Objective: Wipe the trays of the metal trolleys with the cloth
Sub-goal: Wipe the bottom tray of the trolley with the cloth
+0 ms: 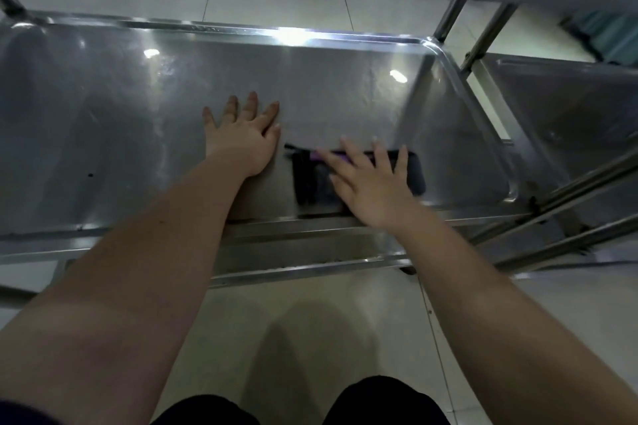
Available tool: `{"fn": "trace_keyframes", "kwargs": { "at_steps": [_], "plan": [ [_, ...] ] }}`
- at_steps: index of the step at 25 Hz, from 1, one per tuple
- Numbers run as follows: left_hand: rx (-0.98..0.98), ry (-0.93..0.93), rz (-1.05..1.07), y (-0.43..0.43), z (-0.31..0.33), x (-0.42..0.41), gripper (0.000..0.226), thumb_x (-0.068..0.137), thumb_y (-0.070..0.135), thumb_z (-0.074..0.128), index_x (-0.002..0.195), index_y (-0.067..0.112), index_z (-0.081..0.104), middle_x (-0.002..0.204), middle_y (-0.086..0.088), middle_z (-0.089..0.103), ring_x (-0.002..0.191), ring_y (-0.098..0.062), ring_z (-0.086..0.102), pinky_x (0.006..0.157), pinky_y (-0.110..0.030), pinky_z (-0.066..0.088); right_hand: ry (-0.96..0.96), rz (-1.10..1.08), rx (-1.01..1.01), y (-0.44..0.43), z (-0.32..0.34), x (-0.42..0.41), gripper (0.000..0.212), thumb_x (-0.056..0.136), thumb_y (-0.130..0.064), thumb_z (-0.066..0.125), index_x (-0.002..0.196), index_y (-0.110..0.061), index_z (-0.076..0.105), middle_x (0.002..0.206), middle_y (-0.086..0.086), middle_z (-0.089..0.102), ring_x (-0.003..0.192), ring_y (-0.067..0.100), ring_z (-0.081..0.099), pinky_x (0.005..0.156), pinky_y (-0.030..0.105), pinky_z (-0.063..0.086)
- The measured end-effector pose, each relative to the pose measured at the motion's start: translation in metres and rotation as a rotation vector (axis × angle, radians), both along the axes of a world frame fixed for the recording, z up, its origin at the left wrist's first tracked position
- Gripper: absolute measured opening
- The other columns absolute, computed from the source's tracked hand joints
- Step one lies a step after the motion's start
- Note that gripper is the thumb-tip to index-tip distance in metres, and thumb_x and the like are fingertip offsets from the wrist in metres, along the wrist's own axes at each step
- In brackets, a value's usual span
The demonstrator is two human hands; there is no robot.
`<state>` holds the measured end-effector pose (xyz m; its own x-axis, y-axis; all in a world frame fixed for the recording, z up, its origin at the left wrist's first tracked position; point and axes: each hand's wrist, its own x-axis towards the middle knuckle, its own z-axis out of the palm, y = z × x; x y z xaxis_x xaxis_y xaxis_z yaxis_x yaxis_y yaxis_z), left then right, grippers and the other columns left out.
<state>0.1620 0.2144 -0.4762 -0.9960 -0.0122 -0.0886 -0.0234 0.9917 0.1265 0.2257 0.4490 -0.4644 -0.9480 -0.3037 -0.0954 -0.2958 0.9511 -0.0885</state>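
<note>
Head view: the left hand [241, 138] lies flat on the steel tray [103, 97], fingers straight. The right hand [366, 186], fingers spread and gripping nothing, presses the dark cloth [412, 172] down near the tray's front right corner. Wiping here looks part done; the neighbouring trolley [569, 121] probably still waits

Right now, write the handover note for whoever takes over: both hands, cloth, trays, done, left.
Left hand: open, flat on the tray, beside the cloth.
Right hand: open, fingers spread, pressing the cloth onto the tray near its front edge.
Done: cloth is down on the tray; how much is wiped cannot be told.
Left: finish this tray, then the second trolley's tray at the right.
</note>
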Motion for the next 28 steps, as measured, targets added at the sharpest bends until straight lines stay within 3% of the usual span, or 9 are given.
{"fn": "trace_keyframes", "kwargs": {
  "at_steps": [2,7,9,11,16,18,24,28],
  "plan": [
    [0.002,-0.018,-0.009,-0.001,0.005,0.001,0.054,0.100,0.056,0.013,0.153,0.047,0.006,0.164,0.007,-0.003,0.151,-0.026,-0.003,0.115,-0.063,-0.005,0.008,0.027,0.033,-0.001,0.001,0.021,0.051,0.091,-0.064,0.001,0.142,-0.063,-0.003,0.162,-0.015,-0.002,0.147,0.039,-0.007,0.107,0.067,-0.017],
    [-0.010,-0.018,-0.042,0.021,0.017,0.004,0.051,0.103,0.049,0.014,0.153,0.044,0.006,0.165,0.004,0.001,0.150,-0.029,-0.004,0.113,-0.065,-0.007,0.007,0.005,0.029,-0.004,0.010,0.020,0.047,0.098,-0.060,0.013,0.144,-0.062,0.000,0.163,-0.013,-0.006,0.147,0.040,-0.009,0.106,0.067,-0.021],
    [0.093,-0.041,-0.031,0.036,0.016,0.006,0.052,0.103,0.051,0.015,0.153,0.045,0.004,0.165,0.005,0.001,0.150,-0.028,-0.005,0.112,-0.066,-0.008,0.029,-0.023,0.038,0.005,0.009,0.025,0.047,0.098,-0.061,0.012,0.144,-0.062,0.002,0.162,-0.013,-0.007,0.144,0.043,-0.019,0.099,0.066,-0.030],
    [0.070,-0.043,-0.012,0.042,0.010,0.008,0.057,0.098,0.062,0.011,0.152,0.047,0.004,0.165,0.006,-0.001,0.150,-0.028,-0.004,0.111,-0.068,-0.008,0.051,-0.099,0.071,0.033,0.007,0.025,0.047,0.097,-0.062,0.011,0.143,-0.062,0.003,0.162,-0.014,-0.005,0.140,0.047,-0.027,0.092,0.065,-0.036],
    [-0.050,-0.054,-0.020,0.043,0.007,0.009,0.083,0.077,0.089,0.005,0.150,0.051,0.000,0.164,0.006,-0.006,0.150,-0.030,-0.005,0.110,-0.069,-0.005,-0.060,-0.425,0.164,0.158,0.022,0.002,0.050,0.098,-0.060,0.013,0.146,-0.059,0.000,0.163,-0.013,-0.002,0.145,0.047,-0.001,0.111,0.068,-0.010],
    [-0.063,-0.063,-0.009,0.047,0.009,0.011,0.086,0.074,0.091,0.005,0.151,0.051,-0.001,0.164,0.006,-0.007,0.150,-0.031,-0.005,0.111,-0.069,-0.003,-0.058,-0.482,0.165,0.157,0.024,0.000,0.050,0.099,-0.057,0.014,0.148,-0.056,0.001,0.163,-0.011,0.001,0.144,0.047,0.005,0.112,0.066,-0.006],
    [-0.040,-0.047,-0.009,0.042,0.011,0.014,0.084,0.077,0.089,0.010,0.151,0.051,-0.001,0.164,0.008,-0.007,0.151,-0.027,-0.004,0.113,-0.066,-0.001,-0.012,0.016,0.037,0.024,0.006,0.037,0.050,0.096,-0.061,0.019,0.144,-0.061,0.003,0.162,-0.015,0.006,0.143,0.050,0.000,0.111,0.062,-0.018],
    [-0.025,-0.057,-0.007,0.041,0.012,0.012,0.087,0.073,0.092,0.010,0.150,0.053,-0.001,0.164,0.011,-0.007,0.151,-0.025,-0.005,0.114,-0.065,-0.001,0.035,-0.115,0.067,0.091,0.011,0.023,0.052,0.097,-0.060,0.024,0.145,-0.060,0.005,0.163,-0.015,0.002,0.146,0.044,-0.003,0.110,0.059,-0.019]
  ]
}}
